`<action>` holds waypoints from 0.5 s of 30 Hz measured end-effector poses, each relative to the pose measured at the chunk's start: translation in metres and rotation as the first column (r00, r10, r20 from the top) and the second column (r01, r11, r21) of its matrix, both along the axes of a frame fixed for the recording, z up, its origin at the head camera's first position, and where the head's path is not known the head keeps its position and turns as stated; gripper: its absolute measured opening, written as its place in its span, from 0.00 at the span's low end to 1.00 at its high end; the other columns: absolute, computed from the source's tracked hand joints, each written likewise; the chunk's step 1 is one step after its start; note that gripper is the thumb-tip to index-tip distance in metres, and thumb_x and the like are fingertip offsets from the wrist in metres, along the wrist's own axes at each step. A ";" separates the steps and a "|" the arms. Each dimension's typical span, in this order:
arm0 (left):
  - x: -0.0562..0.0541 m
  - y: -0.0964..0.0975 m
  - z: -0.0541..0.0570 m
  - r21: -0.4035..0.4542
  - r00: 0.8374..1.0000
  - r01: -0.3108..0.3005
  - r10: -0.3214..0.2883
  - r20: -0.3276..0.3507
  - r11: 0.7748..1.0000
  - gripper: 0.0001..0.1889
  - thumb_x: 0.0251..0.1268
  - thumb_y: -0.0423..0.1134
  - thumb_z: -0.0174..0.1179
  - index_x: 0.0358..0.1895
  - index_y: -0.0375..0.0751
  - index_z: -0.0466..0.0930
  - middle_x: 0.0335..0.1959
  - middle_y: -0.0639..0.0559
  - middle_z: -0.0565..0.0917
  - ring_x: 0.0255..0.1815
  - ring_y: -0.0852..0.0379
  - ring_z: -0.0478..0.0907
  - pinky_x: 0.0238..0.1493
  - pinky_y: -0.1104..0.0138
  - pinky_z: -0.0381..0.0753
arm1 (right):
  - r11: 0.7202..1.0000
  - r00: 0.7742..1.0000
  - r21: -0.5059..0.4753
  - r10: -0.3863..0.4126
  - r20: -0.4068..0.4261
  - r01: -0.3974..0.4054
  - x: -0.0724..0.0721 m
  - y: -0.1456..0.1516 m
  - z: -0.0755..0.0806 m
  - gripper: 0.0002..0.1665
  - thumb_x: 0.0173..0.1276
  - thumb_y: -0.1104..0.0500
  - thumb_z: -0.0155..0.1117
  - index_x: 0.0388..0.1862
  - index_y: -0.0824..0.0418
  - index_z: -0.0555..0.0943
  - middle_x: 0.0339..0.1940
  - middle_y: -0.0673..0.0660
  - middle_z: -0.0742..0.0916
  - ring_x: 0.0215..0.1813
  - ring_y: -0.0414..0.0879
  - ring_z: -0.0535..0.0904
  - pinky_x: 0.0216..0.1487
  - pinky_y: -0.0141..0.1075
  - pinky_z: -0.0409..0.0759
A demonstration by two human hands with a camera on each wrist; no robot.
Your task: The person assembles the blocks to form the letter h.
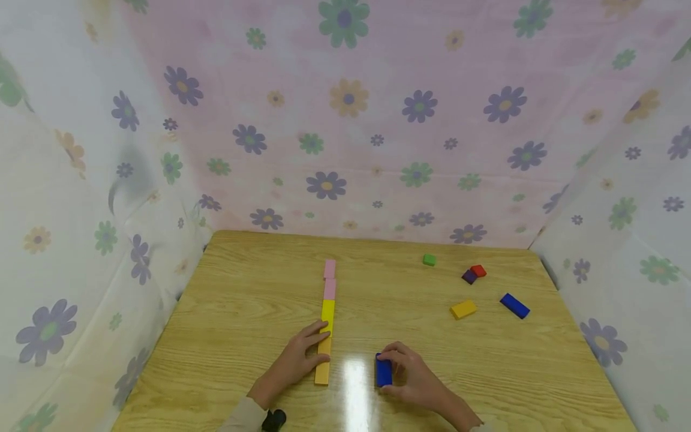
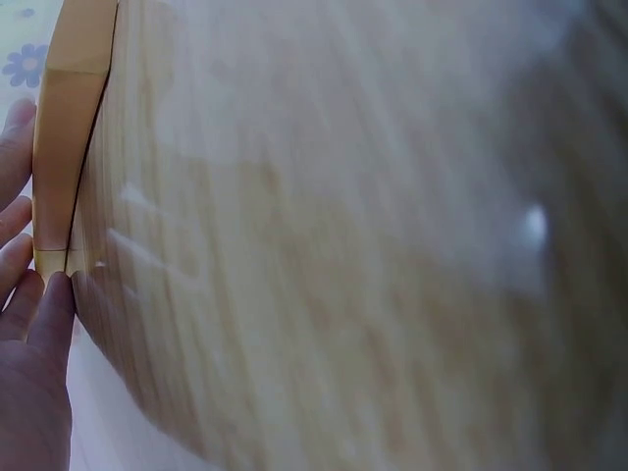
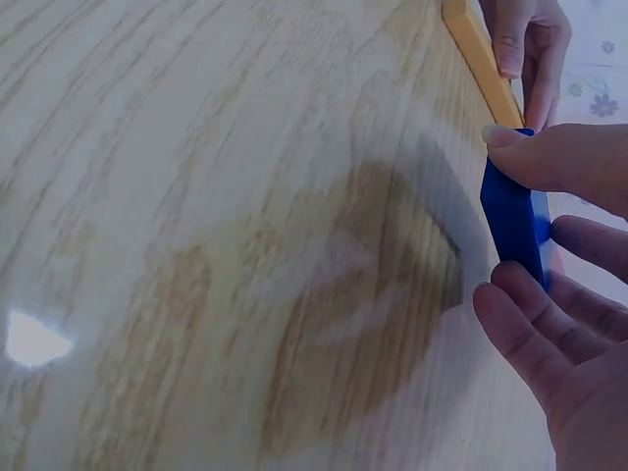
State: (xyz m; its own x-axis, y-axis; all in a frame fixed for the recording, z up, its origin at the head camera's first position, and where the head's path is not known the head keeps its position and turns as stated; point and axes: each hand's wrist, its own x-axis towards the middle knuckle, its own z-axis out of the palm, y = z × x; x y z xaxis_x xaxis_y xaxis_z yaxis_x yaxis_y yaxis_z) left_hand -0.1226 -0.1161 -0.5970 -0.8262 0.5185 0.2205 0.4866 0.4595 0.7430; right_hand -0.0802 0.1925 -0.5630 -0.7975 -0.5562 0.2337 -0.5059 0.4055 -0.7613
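Observation:
A narrow row of blocks runs away from me on the table in the head view: pink blocks at the far end, a yellow block in the middle, and orange blocks nearest me. My left hand rests along the row, fingertips on its yellow and orange part; the left wrist view shows fingers against the orange block. To the right of the row, my right hand pinches a dark blue block between thumb and fingers. The right wrist view shows this grip on the blue block closely.
At the right lie a green block, a red block touching a dark purple block, an orange-yellow block and another blue block. Flowered cloth encloses the wooden table. A black object sits by my left wrist.

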 end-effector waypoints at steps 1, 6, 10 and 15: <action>0.000 0.000 0.000 0.001 1.000 -0.001 0.001 0.000 1.000 0.27 0.60 0.44 0.64 0.60 0.32 0.74 0.68 0.43 0.66 0.69 0.40 0.60 0.60 0.50 0.70 | 1.000 1.000 0.006 -0.003 -0.005 0.003 0.000 0.000 -0.001 0.31 0.49 0.62 0.79 0.53 0.65 0.78 0.50 0.58 0.77 0.38 0.44 0.76 0.31 0.33 0.79; 0.000 0.001 0.003 0.005 1.000 0.001 -0.001 0.018 1.000 0.27 0.61 0.45 0.63 0.60 0.32 0.74 0.68 0.43 0.66 0.69 0.41 0.60 0.61 0.50 0.70 | 1.000 1.000 0.020 -0.012 -0.002 0.012 -0.001 0.001 -0.010 0.30 0.50 0.61 0.78 0.52 0.63 0.78 0.50 0.56 0.76 0.38 0.43 0.75 0.32 0.31 0.79; 0.000 0.000 0.004 0.004 1.000 0.004 -0.004 0.024 1.000 0.27 0.61 0.45 0.63 0.60 0.32 0.74 0.68 0.43 0.66 0.69 0.41 0.60 0.61 0.50 0.70 | 0.999 1.000 0.031 -0.015 -0.001 0.015 -0.001 0.001 -0.016 0.30 0.50 0.60 0.78 0.52 0.62 0.78 0.51 0.56 0.76 0.40 0.43 0.74 0.33 0.30 0.78; 0.000 0.000 0.004 0.000 1.000 0.001 -0.001 0.013 1.000 0.27 0.60 0.44 0.64 0.60 0.32 0.75 0.68 0.43 0.66 0.69 0.41 0.60 0.60 0.50 0.70 | 0.998 0.999 0.055 -0.019 -0.034 0.021 -0.002 0.000 -0.019 0.31 0.49 0.59 0.79 0.53 0.60 0.78 0.52 0.55 0.75 0.46 0.43 0.74 0.39 0.31 0.79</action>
State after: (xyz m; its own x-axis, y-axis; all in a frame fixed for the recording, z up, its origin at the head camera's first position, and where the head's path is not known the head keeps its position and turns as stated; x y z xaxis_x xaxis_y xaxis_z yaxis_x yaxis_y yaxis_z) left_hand -0.1223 -0.1161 -0.5935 -0.8285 0.5190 0.2103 0.4776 0.4588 0.7493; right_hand -0.0818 0.1921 -0.5824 -0.8007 -0.5532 0.2301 -0.5224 0.4566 -0.7201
